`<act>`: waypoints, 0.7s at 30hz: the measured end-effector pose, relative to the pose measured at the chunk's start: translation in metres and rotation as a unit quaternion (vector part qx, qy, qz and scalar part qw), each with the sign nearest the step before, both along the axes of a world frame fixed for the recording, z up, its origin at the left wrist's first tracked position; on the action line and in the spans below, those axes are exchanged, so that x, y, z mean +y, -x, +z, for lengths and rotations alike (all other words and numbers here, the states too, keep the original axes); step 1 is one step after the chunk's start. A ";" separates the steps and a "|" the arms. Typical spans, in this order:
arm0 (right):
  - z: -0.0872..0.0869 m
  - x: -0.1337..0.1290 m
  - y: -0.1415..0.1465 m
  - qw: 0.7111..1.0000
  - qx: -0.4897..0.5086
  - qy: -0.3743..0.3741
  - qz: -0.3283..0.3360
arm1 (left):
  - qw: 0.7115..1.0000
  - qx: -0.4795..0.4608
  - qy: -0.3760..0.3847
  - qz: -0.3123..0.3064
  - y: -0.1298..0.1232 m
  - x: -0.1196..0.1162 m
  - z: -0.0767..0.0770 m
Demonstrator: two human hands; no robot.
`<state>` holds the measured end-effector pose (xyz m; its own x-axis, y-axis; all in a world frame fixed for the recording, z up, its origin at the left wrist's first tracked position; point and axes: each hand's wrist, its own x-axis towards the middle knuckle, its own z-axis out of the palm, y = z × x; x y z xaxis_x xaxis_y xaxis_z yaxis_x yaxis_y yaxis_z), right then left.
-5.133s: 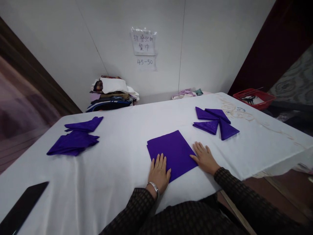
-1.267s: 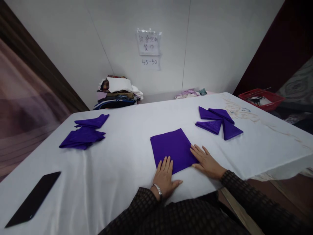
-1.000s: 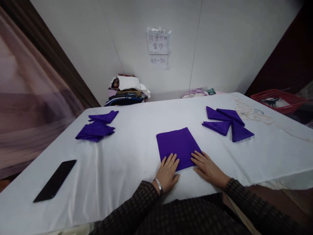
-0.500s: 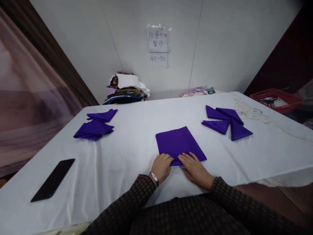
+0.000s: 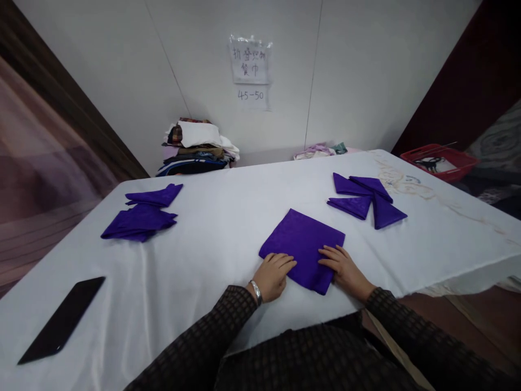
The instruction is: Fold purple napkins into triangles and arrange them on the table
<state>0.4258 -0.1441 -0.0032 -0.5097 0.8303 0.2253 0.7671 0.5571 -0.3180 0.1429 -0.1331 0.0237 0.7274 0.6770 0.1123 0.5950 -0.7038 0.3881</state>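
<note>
Your two hands at a folded purple square (image 5: pixel 299 236), which lies near your edge of the white-covered bench (image 5: pixel 195 304), one corner pointing away from you; your left hand (image 5: pixel 272 278) curls its fingers over the square's near-left edge; your right hand (image 5: pixel 345 273) sets its fingertips on the right part; both thumbs are hidden, so whether either grip pinches the cloth or only rests on it cannot be told. To your right, four purple triangles (image 5: pixel 391 212) lie close together, some overlapping; to your left lie loosely layered purple cloths (image 5: pixel 138 221) (their number is hard to make out), and nearer you a dark flat slab (image 5: pixel 63 320). Judged from this layout, four pieces look finished as triangles; the square appears partway through folding; the left-hand cloths seem yet to be worked.
</note>
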 end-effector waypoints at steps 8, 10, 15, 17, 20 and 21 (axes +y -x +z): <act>-0.017 0.020 -0.032 0.994 0.098 0.009 -0.052 | 0.997 0.054 -0.014 0.044 0.020 0.041 0.000; -0.019 0.025 -0.039 0.988 0.143 0.017 -0.058 | 0.998 0.055 -0.006 0.031 0.022 0.047 0.000; -0.016 0.032 -0.047 0.978 0.194 0.044 -0.059 | 0.999 0.043 -0.012 -0.013 0.021 0.054 -0.002; -0.014 0.031 -0.047 0.977 0.198 0.050 -0.057 | 0.998 0.043 -0.024 -0.025 0.021 0.057 -0.004; -0.014 0.028 -0.047 0.978 0.194 0.046 -0.058 | 0.997 0.053 -0.038 -0.046 0.022 0.063 -0.007; -0.014 0.028 -0.047 0.979 0.190 0.044 -0.057 | 0.996 0.056 -0.041 -0.051 0.023 0.065 -0.007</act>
<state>0.4725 -0.1163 -0.0168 -0.3066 0.9012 0.3062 0.6399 0.4333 -0.6346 0.1197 -0.0686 0.0167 0.8028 0.5910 0.0790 0.5553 -0.7894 0.2617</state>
